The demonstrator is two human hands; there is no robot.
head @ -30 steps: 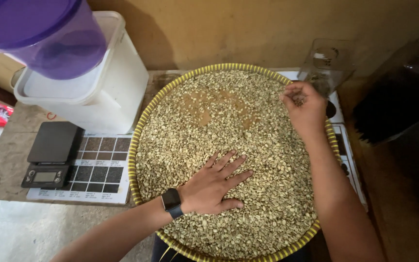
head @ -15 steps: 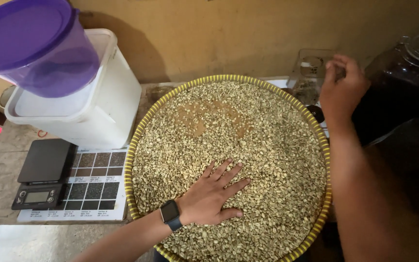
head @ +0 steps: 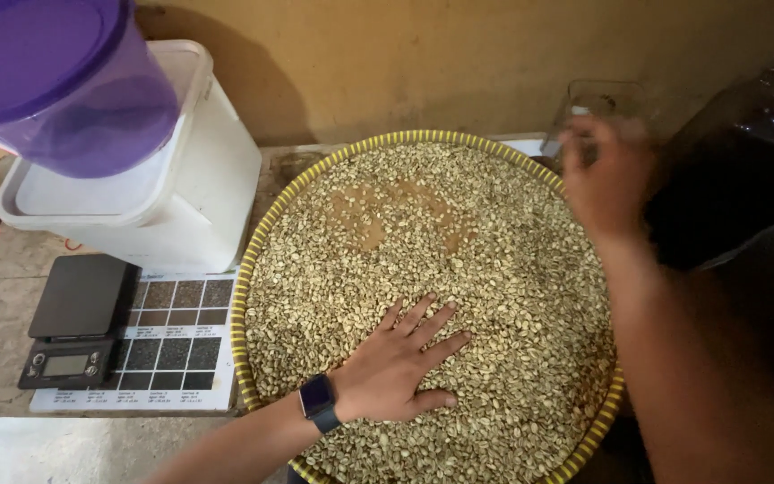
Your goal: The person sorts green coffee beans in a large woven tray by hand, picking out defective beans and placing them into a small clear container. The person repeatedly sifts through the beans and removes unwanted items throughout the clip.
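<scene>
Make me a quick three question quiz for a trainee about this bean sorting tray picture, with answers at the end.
1. True or false: the left hand lies flat, fingers spread, on the pale beans in the round woven tray.
2. Where is the right hand? A) pressed on the beans at the tray's middle B) raised at the tray's far right edge, by the clear container C) on the black scale
3. Fill in: the purple-lidded jug sits on top of the white ____.

Key: 1 true; 2 B; 3 bin.
</scene>
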